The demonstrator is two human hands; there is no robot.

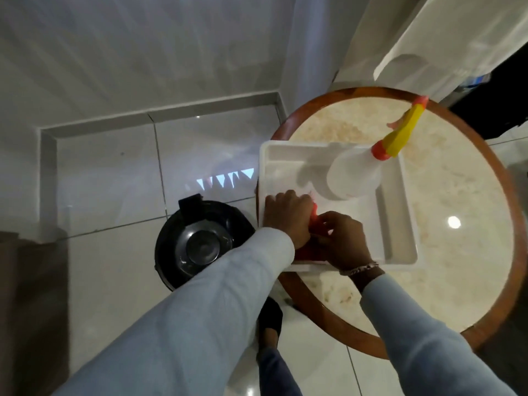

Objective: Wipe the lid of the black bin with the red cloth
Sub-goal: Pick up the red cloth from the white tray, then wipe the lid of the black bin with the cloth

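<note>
Presently, both hands are gathered over the near left corner of a white tray (397,212) on a round tabletop (457,252) with a brown wooden rim. The left hand (288,217) lies curled over the red cloth (314,215), its grip closed on the fabric; the right hand (343,238) pinches the same cloth from the other side, fingers narrow and bent, a bracelet at its wrist. Most of the cloth is hidden beneath the two hands, with red showing between them and at the tray's near wall. A translucent spray bottle (354,175) with an orange collar and yellow trigger head stands in the tray's far right part, apart from the hands. The tray's left edge overhangs the tabletop rim slightly. The black bin (197,241) stands on the pale tiled floor to the left of the tabletop, just beside its edge, with its glossy lid (203,247) shut and uncovered; the left sleeve crosses over its near right side. Open floor lies beyond and to the left of the bin, as far as the skirting. A dark-shod foot (271,315) is planted between bin and tabletop.
</note>
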